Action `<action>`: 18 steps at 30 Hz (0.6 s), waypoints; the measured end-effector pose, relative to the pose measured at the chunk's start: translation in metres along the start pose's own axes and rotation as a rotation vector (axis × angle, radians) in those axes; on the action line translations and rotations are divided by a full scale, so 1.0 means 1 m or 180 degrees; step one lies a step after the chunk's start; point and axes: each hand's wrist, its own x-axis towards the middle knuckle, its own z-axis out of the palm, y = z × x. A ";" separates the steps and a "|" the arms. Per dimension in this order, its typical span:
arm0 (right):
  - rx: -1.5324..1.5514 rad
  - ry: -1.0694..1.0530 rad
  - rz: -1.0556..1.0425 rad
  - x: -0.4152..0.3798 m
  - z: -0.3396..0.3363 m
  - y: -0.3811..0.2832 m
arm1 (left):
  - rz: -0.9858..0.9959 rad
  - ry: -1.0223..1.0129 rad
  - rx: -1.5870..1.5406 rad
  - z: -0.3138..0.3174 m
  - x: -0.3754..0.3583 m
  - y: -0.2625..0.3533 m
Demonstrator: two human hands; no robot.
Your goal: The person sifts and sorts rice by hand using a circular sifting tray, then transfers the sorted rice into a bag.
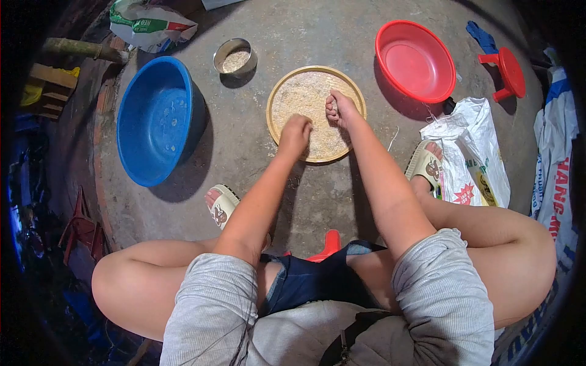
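Note:
A round, shallow tray (269,111) with a yellowish rim lies on the floor in front of me. Pale grain (305,91), perhaps rice with husks, covers its bottom. My left hand (296,135) is over the lower left of the tray, its fingers curled together close to the grain. Over the right side of the tray is my right hand (343,111), closed in a fist. Whatever either hand holds is hidden by the fingers.
A blue basin (155,122) stands at left, near a metal bowl (235,58) with some grain. To the right are a red basin (415,61), a red stool (508,73) and a white sack (467,152). A printed plastic bag (152,24) lies at upper left.

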 end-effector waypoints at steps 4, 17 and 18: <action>-0.0311 0.0014 0.0118 0.001 -0.004 -0.003 | -0.1368 0.0449 -0.0532 -0.015 0.034 0.009; 0.0100 -0.0074 0.0304 -0.003 -0.004 -0.001 | -0.1535 0.0144 -0.1948 -0.006 0.060 0.036; 0.0057 -0.0064 0.0278 -0.001 -0.005 0.000 | -0.1958 -0.0033 -0.2360 -0.005 0.058 0.031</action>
